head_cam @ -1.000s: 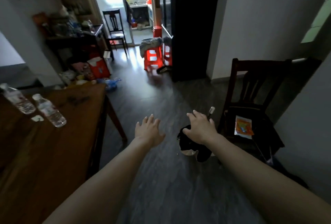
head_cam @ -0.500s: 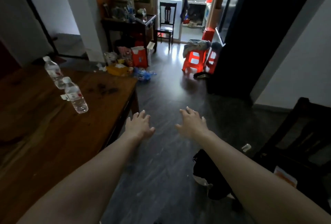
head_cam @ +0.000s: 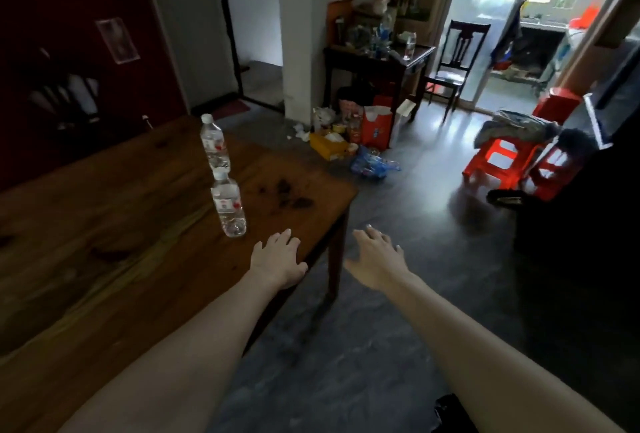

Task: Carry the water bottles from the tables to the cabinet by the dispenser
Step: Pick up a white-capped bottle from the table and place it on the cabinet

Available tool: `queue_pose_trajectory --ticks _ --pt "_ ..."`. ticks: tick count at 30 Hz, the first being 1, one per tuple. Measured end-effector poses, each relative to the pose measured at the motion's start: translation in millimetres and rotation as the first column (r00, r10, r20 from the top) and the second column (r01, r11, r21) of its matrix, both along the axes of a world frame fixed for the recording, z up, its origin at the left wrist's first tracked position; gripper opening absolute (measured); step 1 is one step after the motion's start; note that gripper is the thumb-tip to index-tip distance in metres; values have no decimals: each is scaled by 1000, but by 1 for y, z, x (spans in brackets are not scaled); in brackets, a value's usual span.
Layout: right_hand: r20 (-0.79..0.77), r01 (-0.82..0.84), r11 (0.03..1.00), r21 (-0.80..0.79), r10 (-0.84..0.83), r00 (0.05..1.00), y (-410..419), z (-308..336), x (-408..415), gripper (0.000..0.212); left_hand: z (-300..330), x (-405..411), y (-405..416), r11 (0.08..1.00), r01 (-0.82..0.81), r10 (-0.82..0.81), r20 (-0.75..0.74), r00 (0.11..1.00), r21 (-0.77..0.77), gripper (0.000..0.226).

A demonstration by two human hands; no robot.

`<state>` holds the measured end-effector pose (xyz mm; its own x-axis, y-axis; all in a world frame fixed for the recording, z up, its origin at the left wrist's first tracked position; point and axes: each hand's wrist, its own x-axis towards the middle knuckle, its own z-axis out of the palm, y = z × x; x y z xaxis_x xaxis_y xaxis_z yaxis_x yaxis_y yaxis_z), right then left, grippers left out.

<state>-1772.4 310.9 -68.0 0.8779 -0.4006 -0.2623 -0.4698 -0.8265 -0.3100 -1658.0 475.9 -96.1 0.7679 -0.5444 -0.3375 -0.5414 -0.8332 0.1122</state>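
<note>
From the head camera we see two water bottles upright on the wooden table [head_cam: 104, 242]: the near bottle [head_cam: 228, 205] just ahead of our left hand [head_cam: 277, 259], the far bottle [head_cam: 214, 143] right behind it, almost in line. A third bottle [head_cam: 409, 46] seems to stand on the dark side table [head_cam: 377, 58] across the room, though it is too small to be sure. We cannot see the cabinet or the dispenser.

Our left hand hovers over the table's corner area, fingers loosely spread and holding nothing. Our right hand [head_cam: 377, 259] hangs over the floor beside the table, fingers also apart and empty.

We judge the main risk to be knocking: the bottles are tall and narrow, so a sideways brush from our left hand could tip the near one into the far one, and either could roll off the edge. Reaching past the near bottle for the far one would invite that.

On the way across, floor clutter could trip us: a yellow box [head_cam: 329, 145], a red bag [head_cam: 376, 127], a blue plastic wrapper [head_cam: 372, 164] and red stools [head_cam: 502, 159].
</note>
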Motion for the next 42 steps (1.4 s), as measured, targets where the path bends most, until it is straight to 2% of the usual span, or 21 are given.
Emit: queue_pose_trajectory --ticks 9,12,14,19,24,30,35,42 --pt "-47 -310 948 65 313 948 -31 -13 139 75 -5 61 7 936 -352 352 -28 936 17 64" --pt "-58 -391 915 97 397 916 -22 -19 175 74 0 66 15 886 -464 463 -28 886 -12 64" --pt "-71 -449 885 120 459 886 -8 -25 193 73 2 70 25 862 -507 508 -37 861 22 64" --pt "-44 -574 815 80 578 815 20 -31 244 73 5 94 45 793 -609 609 2 793 7 62" --pt "-51 -629 777 16 629 776 32 -31 288 74 -6 129 62 752 -660 660 -11 752 8 62" --pt "-164 -622 779 -73 606 778 35 -31 334 75 -14 173 74 720 -692 688 -79 721 -47 67" --pt "-183 -634 766 -109 611 770 47 -36 367 77 -25 199 82 687 -716 700 -148 698 -124 82" --pt "-250 -672 737 -72 639 727 52 -50 385 77 -46 214 74 626 -759 712 -265 651 -182 101"
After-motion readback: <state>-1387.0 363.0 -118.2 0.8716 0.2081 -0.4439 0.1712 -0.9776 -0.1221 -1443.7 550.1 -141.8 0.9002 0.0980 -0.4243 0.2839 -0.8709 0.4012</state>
